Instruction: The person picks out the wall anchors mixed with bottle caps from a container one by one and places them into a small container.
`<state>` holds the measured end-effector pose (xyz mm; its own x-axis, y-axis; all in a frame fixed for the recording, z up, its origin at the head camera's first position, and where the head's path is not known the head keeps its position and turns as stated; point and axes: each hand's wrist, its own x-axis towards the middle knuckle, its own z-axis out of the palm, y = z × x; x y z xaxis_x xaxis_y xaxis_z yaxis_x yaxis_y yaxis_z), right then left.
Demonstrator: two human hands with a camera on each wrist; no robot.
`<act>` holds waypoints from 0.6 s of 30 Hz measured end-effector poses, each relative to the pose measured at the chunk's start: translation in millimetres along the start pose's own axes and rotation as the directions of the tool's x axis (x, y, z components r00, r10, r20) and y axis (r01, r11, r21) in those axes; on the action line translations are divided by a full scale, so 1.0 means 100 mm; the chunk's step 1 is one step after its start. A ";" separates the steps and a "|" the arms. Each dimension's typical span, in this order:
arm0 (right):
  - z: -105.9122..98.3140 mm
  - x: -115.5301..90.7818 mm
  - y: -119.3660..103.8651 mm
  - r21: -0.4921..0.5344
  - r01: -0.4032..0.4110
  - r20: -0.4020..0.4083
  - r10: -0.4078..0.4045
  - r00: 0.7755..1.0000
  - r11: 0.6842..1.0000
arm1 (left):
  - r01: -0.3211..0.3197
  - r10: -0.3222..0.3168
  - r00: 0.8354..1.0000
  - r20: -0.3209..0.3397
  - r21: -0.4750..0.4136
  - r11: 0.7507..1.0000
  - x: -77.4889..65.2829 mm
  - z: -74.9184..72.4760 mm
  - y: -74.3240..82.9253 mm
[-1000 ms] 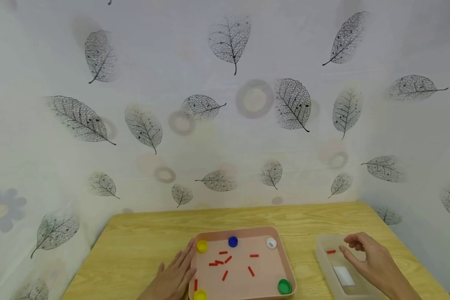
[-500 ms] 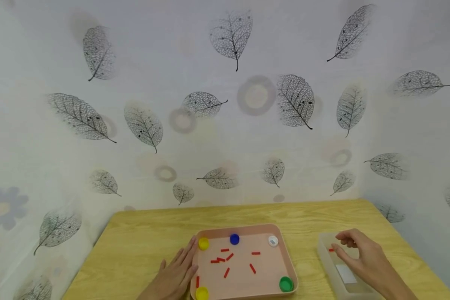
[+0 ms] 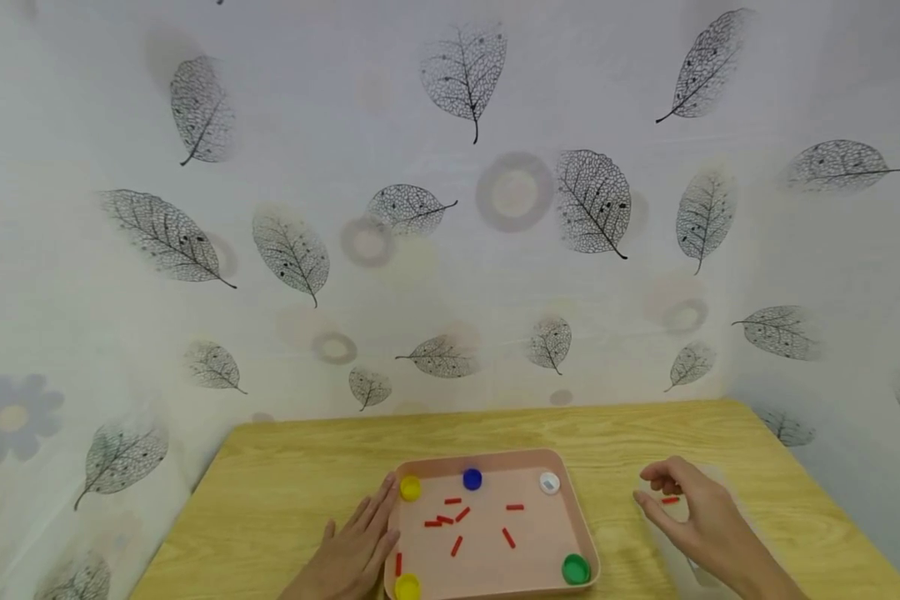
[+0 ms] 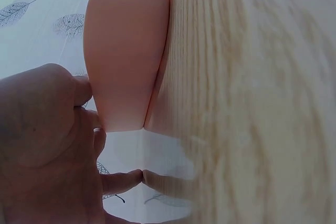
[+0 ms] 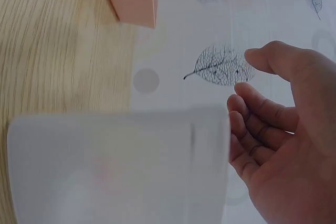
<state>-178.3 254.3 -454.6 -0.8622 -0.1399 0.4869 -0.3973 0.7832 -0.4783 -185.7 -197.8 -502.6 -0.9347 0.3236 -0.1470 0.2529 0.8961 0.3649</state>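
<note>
My left hand (image 3: 348, 550) lies along the left side of the pink tray (image 3: 487, 575), fingers fairly straight and touching its wall; the left wrist view shows the thumb and fingers against the tray's outside (image 4: 126, 51). Over the left edge of a translucent white bin (image 3: 663, 554), my right hand (image 3: 693, 517) hovers with fingers loosely bent. Its thumb and index finger stand apart, and nothing shows between them in the right wrist view. One red stick (image 3: 671, 501) is visible in the bin, framed by thumb and index finger. Several red sticks (image 3: 508, 537) lie scattered in the tray.
Around the tray's edges sit two yellow caps (image 3: 410, 488), a blue cap (image 3: 472, 479), a white cap (image 3: 549, 482) and a green cap (image 3: 576, 569). The wooden table (image 3: 307, 467) ends at a wall covering (image 3: 435, 283) with printed leaves.
My right hand has moved left, from over the inside of the bin to its left edge. My left hand keeps its place at the tray, and the view has shifted slightly.
</note>
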 end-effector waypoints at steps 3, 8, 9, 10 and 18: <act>0.06 0.02 -0.06 0.032 0.021 0.001 -0.021 1.000 0.999 | 0.001 -0.001 1.000 -0.001 0.000 1.000 0.00 0.01 0.01; 0.19 0.06 -0.15 0.048 0.086 -0.016 -0.085 0.996 0.995 | 0.000 0.000 1.000 0.004 -0.001 1.000 0.00 0.01 0.01; 0.21 0.07 -0.17 0.054 0.092 -0.014 -0.091 0.996 0.994 | 0.000 0.000 1.000 0.007 0.000 1.000 0.00 0.01 0.01; 0.24 0.08 -0.20 0.062 0.100 -0.012 -0.100 0.995 0.993 | 0.001 -0.001 1.000 0.008 0.002 1.000 0.00 0.01 0.02; 0.43 0.14 -0.35 0.119 0.100 0.030 -0.104 0.994 0.988 | 0.014 -0.015 1.000 0.010 0.008 1.000 0.00 -0.01 0.03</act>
<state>-189.7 199.3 -462.4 -0.8250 -0.2389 0.5121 -0.5161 0.6877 -0.5106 -185.1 -195.1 -500.8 -0.9358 0.3135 -0.1610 0.2414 0.9031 0.3551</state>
